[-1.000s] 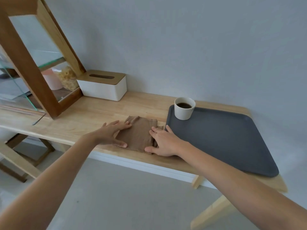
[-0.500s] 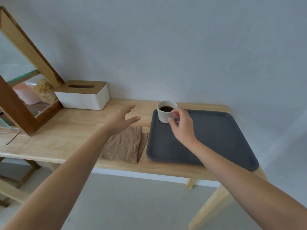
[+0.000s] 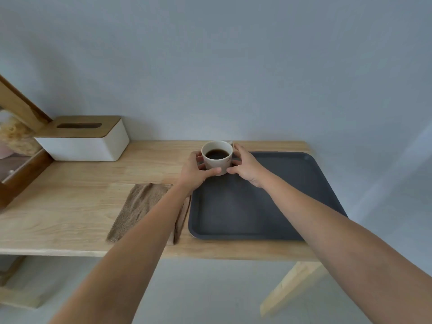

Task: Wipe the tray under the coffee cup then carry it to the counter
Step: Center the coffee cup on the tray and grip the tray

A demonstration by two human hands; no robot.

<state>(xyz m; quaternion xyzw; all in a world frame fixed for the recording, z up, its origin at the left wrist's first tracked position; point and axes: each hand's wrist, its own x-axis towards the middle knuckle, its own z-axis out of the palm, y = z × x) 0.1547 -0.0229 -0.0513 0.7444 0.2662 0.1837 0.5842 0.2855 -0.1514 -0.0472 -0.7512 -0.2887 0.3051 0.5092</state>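
Head view: the cup (image 3: 217,157), nearly full of coffee, stood at the far left corner of the tray (image 3: 257,202). The left hand (image 3: 195,173) and right hand (image 3: 246,166) both clasped its sides. The cloth (image 3: 142,209) lay folded on the surface (image 3: 70,206), just beside the tray's left edge and partly under the left forearm. The tray appeared not yet wiped. Recommended procedure: lift the cup straight up, hold it level, and set it on bare surface clear of cloth and box (image 3: 84,141). A tilted cup could spill coffee.
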